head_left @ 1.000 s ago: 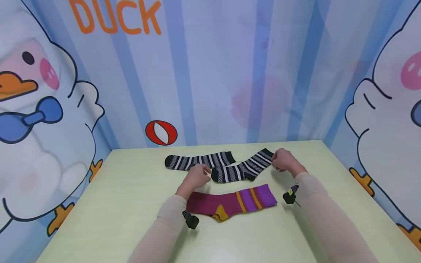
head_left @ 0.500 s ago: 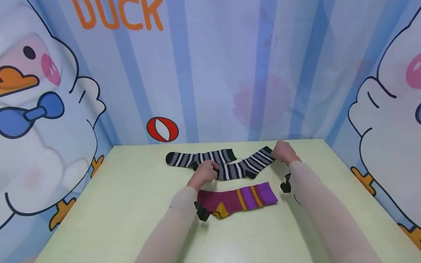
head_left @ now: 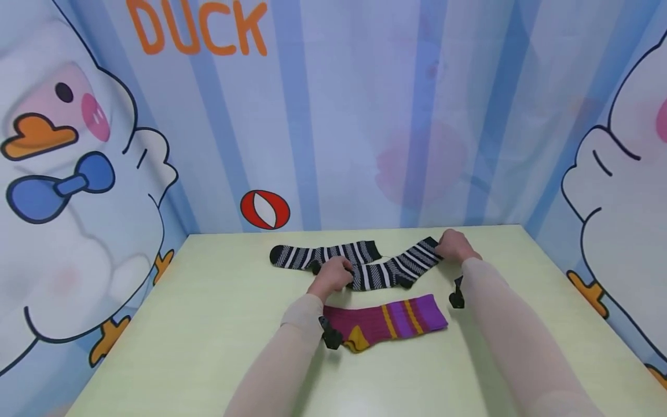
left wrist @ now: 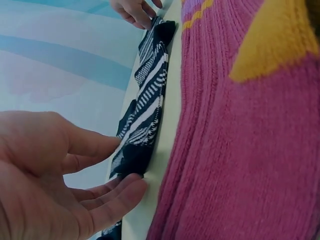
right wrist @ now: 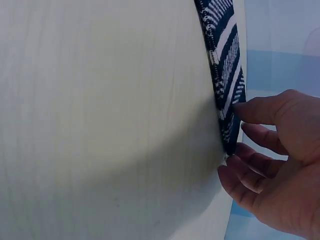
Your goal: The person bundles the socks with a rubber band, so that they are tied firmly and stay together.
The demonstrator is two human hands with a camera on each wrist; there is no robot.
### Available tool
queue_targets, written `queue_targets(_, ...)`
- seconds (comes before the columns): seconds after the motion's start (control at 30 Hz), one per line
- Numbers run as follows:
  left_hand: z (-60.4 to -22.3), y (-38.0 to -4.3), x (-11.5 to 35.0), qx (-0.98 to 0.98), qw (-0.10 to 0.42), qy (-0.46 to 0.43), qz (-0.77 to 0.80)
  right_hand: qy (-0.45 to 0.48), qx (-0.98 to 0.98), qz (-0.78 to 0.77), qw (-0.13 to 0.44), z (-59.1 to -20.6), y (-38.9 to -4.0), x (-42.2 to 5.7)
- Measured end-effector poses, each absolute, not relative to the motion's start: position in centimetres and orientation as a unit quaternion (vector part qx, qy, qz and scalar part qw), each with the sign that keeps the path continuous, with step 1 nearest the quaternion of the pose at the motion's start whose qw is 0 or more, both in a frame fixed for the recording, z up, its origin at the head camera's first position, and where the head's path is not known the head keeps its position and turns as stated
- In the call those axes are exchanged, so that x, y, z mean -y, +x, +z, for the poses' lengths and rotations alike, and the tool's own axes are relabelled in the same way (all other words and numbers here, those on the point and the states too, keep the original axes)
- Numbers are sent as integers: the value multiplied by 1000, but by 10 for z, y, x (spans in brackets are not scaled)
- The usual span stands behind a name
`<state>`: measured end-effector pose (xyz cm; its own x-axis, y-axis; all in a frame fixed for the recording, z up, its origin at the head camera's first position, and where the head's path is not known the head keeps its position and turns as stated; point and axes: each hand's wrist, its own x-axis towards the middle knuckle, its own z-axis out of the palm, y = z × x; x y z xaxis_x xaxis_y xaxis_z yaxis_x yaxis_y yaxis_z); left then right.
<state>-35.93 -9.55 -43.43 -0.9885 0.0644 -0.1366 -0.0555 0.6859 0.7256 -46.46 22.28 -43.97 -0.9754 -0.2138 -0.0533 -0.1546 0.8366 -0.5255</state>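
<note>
A black, grey and white striped sock (head_left: 383,274) lies across the table, its cuff pointing up to the right. My left hand (head_left: 332,276) pinches its dark toe end; in the left wrist view the thumb and fingers (left wrist: 117,200) sit on either side of the toe. At the cuff, my right hand (head_left: 455,247) pinches the sock's edge between thumb and fingers, as the right wrist view shows. Just behind lies a matching striped sock (head_left: 297,257), its heel partly hidden by my left hand. A burgundy sock (head_left: 367,322) with yellow and purple bands lies nearer, its toe hidden by my left wrist.
The pale yellow table (head_left: 208,324) meets a blue striped curtain (head_left: 344,145) at its back edge. Printed ducks cover the cloth on both sides. A small black camera (head_left: 330,333) on my left wrist hangs over the burgundy sock.
My left hand has moved right to the front striped sock's toe and now pinches it. My right hand stays at the cuff. The head view has shifted slightly.
</note>
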Motion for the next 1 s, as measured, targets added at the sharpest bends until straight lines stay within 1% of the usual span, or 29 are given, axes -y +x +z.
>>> queue_targets(0.17, -439, -362, 95, -916, 58, -11, 396, -80, -956, -276, 59, -441, -468, -218)
queue_targets(0.3, -441, -364, 94, -915, 61, -14, 397, -55, -957, -274, 73, -439, -469, -214)
queue_targets(0.4, -440, -365, 94, -911, 65, -17, 406, -53, -957, -277, 63, -437, -469, -212)
queue_targets(0.57, -440, -364, 95, -910, 70, -24, 407, -82, -961, -262, 41, -437, -469, -210)
queue_targets(0.73, -439, -360, 96, -909, 55, -9, 413, -83, -954, -289, 9, -440, -465, -212)
queue_targets(0.87, -436, -358, 96, -903, 41, 2, 428, -70, -941, -330, 11, -442, -461, -215)
queue_targets(1.0, -437, -360, 95, -893, 48, -6, 447, -74, -938, -338, 23, -445, -458, -219)
